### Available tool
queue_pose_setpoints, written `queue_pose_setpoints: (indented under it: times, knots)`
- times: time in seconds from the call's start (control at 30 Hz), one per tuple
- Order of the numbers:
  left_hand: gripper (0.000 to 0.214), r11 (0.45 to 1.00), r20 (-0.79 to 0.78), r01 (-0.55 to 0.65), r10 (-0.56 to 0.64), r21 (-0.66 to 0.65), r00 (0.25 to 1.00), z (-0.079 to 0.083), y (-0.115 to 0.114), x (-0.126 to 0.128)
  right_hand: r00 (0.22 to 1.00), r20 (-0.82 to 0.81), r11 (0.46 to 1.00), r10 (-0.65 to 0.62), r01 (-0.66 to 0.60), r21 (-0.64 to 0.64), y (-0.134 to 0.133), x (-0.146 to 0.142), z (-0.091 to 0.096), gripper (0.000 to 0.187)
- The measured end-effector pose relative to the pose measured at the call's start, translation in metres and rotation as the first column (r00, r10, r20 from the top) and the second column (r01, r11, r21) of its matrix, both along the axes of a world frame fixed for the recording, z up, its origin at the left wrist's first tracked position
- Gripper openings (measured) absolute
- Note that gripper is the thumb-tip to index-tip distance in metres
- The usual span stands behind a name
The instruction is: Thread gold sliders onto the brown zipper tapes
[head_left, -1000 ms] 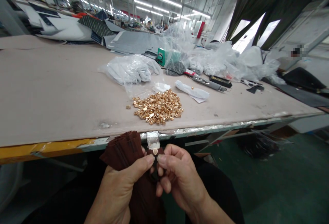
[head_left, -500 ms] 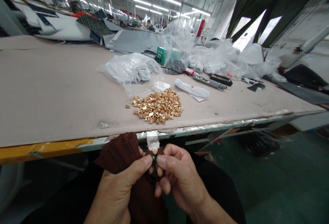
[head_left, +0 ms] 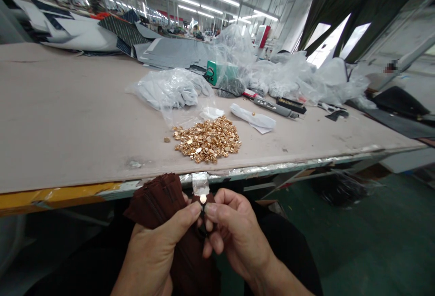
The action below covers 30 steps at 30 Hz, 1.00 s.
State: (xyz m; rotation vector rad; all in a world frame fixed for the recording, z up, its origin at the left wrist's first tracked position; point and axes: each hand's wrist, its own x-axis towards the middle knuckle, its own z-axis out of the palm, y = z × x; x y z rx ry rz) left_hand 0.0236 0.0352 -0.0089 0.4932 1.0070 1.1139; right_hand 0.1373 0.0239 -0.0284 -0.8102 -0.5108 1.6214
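My left hand [head_left: 152, 250] is closed around a bundle of dark brown zipper tapes [head_left: 159, 198], just below the table's front edge. My right hand [head_left: 234, 232] pinches one tape's end against my left thumb. A small gold slider [head_left: 203, 199] sits between the fingertips of both hands. On the table just beyond lies a heap of gold sliders [head_left: 206, 139], with one stray slider [head_left: 166, 140] to its left.
The beige table [head_left: 68, 119] has a taped front edge [head_left: 61, 194]. Clear plastic bags [head_left: 171, 88], a green box [head_left: 217, 73], a grey tool [head_left: 276, 108] and folded white paper [head_left: 253, 119] lie further back. Grey fabric stacks [head_left: 173, 53] sit beyond. Green floor [head_left: 374, 237] lies to the right.
Nothing has changed in the hands' grip; the view has only shifted slightly.
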Motion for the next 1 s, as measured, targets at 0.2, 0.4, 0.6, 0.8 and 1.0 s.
queue_pose_setpoints:
  times: [0.2,0.4,0.6,0.8,1.0]
  knots:
    - [0.016,0.998,-0.026,-0.047,0.048,0.037,0.999,0.003,0.002,0.005,0.999,0.039,1.0,-0.005,0.005,0.005,0.007,0.002,0.002,0.029]
    - [0.022,0.999,-0.077,-0.041,0.042,0.013,0.996,0.001,0.005,0.002,0.919,0.377,0.989,0.117,-0.142,0.039,0.011,0.02,0.007,0.034]
    - [0.029,0.999,-0.077,-0.006,0.002,-0.054,0.997,-0.003,0.001,-0.009,0.646,0.762,0.986,-0.037,-0.098,0.131,0.016,0.025,0.023,0.03]
    - [0.027,0.993,-0.01,0.042,-0.044,-0.107,0.999,0.003,-0.001,-0.011,0.221,0.924,0.928,-0.311,-0.139,0.345,0.018,0.017,0.035,0.026]
    - [0.03,0.995,0.007,0.021,-0.02,-0.099,1.0,0.009,-0.001,-0.007,-0.229,0.809,0.841,-0.541,-0.163,0.516,0.056,0.012,0.053,0.02]
